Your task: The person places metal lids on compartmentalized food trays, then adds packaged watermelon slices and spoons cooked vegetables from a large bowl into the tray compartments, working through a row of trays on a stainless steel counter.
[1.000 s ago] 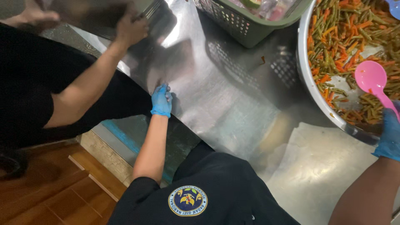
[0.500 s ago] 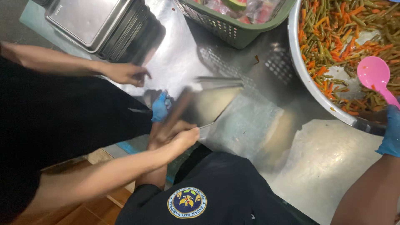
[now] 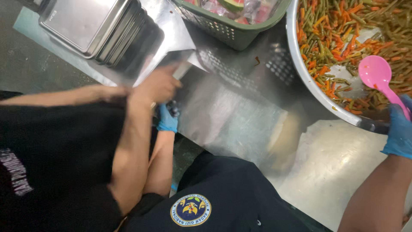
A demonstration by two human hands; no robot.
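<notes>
My left hand (image 3: 167, 120), in a blue glove, curls over the near edge of the steel table (image 3: 339, 172), partly hidden by a co-worker's bare forearm (image 3: 133, 141). My right hand (image 3: 397, 129), also in a blue glove, grips the handle of a pink spoon (image 3: 375, 74). The spoon's head lies in a large steel bowl (image 3: 300, 64) of cut green beans and carrots (image 3: 339, 38). The co-worker's hand (image 3: 156, 86) reaches over my left hand toward a blurred steel tray (image 3: 234, 122) in the middle of the table.
A stack of steel trays (image 3: 92, 28) stands at the back left. A green slotted basket (image 3: 234, 25) with food sits at the back centre. The co-worker in black fills the left side.
The co-worker's arms have swung across toward the table centre, and a steel tray has appeared there, blurred. My gloved left hand stays at the table edge, and my right keeps the spoon.
</notes>
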